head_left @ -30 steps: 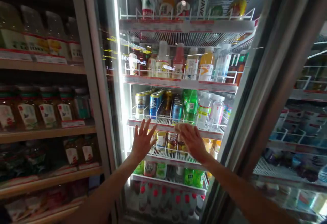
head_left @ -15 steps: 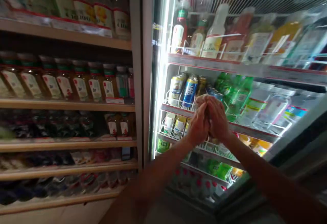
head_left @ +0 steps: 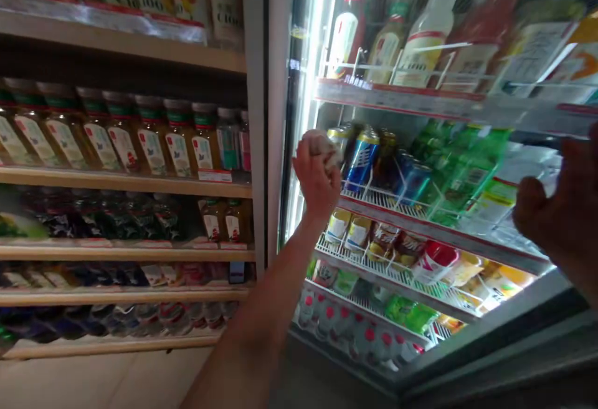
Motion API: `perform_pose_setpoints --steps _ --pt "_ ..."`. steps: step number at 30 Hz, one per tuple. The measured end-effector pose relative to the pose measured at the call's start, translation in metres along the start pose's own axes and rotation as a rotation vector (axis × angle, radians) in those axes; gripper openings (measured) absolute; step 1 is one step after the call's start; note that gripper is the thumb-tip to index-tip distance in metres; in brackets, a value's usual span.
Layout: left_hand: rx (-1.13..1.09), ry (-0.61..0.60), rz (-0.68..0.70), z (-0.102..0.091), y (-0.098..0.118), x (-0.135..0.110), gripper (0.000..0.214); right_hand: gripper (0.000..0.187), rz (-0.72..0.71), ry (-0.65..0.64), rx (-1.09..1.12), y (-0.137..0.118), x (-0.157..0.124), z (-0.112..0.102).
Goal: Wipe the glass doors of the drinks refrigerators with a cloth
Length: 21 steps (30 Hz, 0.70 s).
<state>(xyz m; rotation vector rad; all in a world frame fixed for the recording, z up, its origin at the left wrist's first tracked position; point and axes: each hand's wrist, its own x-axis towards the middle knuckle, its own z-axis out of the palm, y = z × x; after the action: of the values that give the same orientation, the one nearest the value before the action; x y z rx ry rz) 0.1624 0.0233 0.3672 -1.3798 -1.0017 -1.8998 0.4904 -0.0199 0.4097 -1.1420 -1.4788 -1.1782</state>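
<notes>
My clasped hands have parted. My left hand (head_left: 317, 177) now fists the pale crumpled cloth wad (head_left: 321, 143) at mid-frame, before the lit white drinks cooler (head_left: 278, 147); my right hand (head_left: 563, 216) hangs loosely open, far right.

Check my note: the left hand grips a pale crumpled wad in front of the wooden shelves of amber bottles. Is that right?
Not quite. In the head view the left hand does grip the pale crumpled wad, but in front of the lit cooler, by its blue can, not the wooden shelves of amber bottles.
</notes>
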Motion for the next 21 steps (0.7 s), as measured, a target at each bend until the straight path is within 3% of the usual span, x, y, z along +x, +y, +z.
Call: perform_pose_setpoints --steps 2,6,9,11,13,15,16,17,19,21 --pt "-0.033 -0.031 0.054 -0.001 -0.003 0.001 0.019 0.048 0.013 0.017 -0.03 -0.014 -0.003 -0.002" --pt "-0.165 -0.333 0.497 0.013 0.04 -0.025 0.033 0.046 -0.028 0.035 -0.066 -0.028 0.003 -0.003" --pt "-0.184 -0.431 0.703 0.014 0.038 -0.031 0.039 0.048 -0.127 0.047 -0.017 -0.024 0.009 -0.003" --pt "-0.097 -0.354 0.595 0.009 0.012 -0.015 0.042 0.048 -0.153 0.066 -0.001 -0.022 0.01 -0.003" --pt "0.005 -0.155 0.349 0.005 -0.013 0.006 0.046 0.046 -0.147 0.064 -0.02 -0.022 0.01 -0.003" --pt "0.045 -0.045 0.198 0.005 -0.017 0.014 0.049 0.045 -0.142 0.056 -0.042 -0.023 0.009 -0.003" --pt "0.034 -0.061 0.21 0.007 -0.011 0.01 0.05 0.045 -0.144 0.059 -0.048 -0.024 0.009 -0.002" --pt "0.006 -0.118 0.293 0.009 0.0 0.002 0.049 0.045 -0.147 0.066 -0.054 -0.024 0.008 -0.002" --pt "-0.068 -0.281 0.601 0.012 0.021 -0.018 0.048 0.045 -0.163 0.111 -0.064 -0.022 0.008 0.001" --pt "-0.097 -0.369 0.863 0.014 0.028 -0.028 0.046 0.046 -0.167 0.171 -0.073 -0.019 0.007 0.003"
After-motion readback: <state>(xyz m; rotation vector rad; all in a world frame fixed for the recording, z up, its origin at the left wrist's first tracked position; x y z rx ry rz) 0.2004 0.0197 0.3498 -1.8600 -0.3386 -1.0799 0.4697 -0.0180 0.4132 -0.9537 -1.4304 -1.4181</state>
